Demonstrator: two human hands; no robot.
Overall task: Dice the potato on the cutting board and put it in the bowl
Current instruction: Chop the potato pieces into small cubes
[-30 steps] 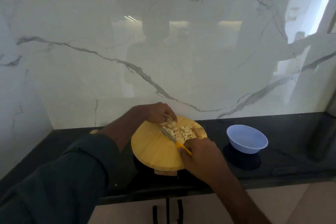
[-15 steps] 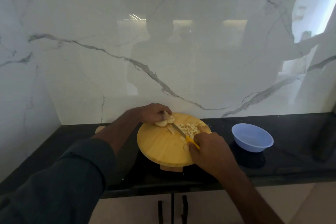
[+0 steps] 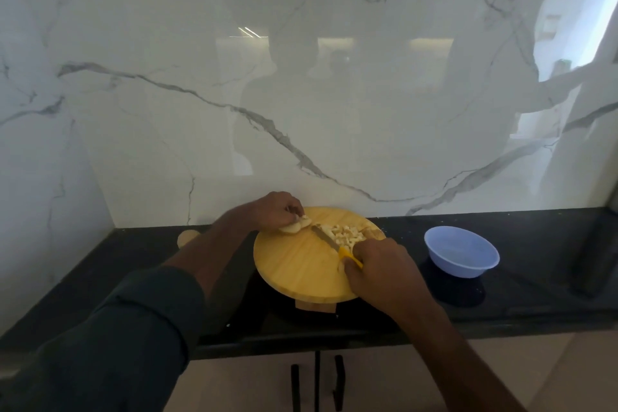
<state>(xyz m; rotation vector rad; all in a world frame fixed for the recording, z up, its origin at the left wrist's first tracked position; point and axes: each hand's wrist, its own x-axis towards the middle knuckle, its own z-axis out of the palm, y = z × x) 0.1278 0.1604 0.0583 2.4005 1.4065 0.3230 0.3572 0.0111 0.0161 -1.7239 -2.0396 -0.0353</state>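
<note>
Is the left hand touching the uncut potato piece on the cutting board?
Touching. The head view shows the left hand with its fingers curled over the potato piece on the cutting board; no gap shows.

A black stone countertop (image 3: 535, 311) runs across the lower half of the view and serves as the landmark. Behind it rises a glossy white marble backsplash (image 3: 167, 43) with grey veins; it carries faint reflections of dim figures and ceiling lights, and a bright window patch shows near its right end. At the countertop's left end the same marble turns the corner as a side wall (image 3: 40, 211). Below the countertop's front edge are pale cabinet doors (image 3: 254, 381) with two black vertical handles (image 3: 337, 381) side by side. At the countertop's far right stands a dark, blurred upright object (image 3: 595, 251); what it is cannot be told.
</note>
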